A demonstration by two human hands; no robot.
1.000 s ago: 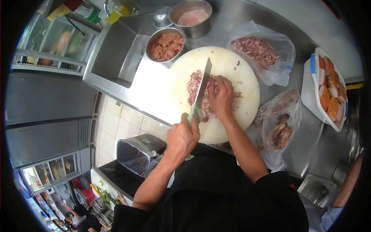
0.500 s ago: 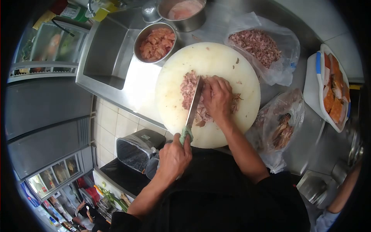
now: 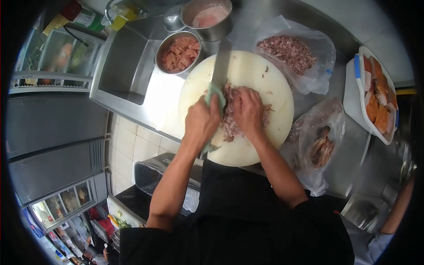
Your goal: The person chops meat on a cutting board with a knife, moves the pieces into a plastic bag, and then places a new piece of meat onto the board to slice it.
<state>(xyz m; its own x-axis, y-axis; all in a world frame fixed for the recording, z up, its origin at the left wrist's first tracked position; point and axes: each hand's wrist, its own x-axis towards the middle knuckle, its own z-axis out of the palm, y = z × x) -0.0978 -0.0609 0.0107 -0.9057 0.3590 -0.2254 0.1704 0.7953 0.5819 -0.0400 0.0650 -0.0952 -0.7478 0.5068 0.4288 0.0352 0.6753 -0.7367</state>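
Observation:
My left hand (image 3: 199, 124) is closed round the handle of a broad-bladed kitchen knife (image 3: 222, 62), with a green cloth (image 3: 214, 93) wrapped at the grip. The blade is blurred and points away from me over the far left of the round white chopping board (image 3: 276, 84). My right hand (image 3: 250, 111), fingers curled, presses on chopped meat (image 3: 231, 127) in the middle of the board. Part of the meat is hidden under that hand and behind the knife.
Behind the board stand metal bowls, one with raw meat pieces (image 3: 180, 54), one with pinkish contents (image 3: 210, 17). Rightward lie a bag of chopped meat (image 3: 287, 52), a bag of dark meat (image 3: 322, 148) and a white tub (image 3: 353, 97). A sink (image 3: 123, 66) is left; another person's arm (image 3: 399, 207) shows right.
My left hand has moved forward with the knife, whose blade now reaches past the board's far side. My right hand stays on the meat, almost unmoved.

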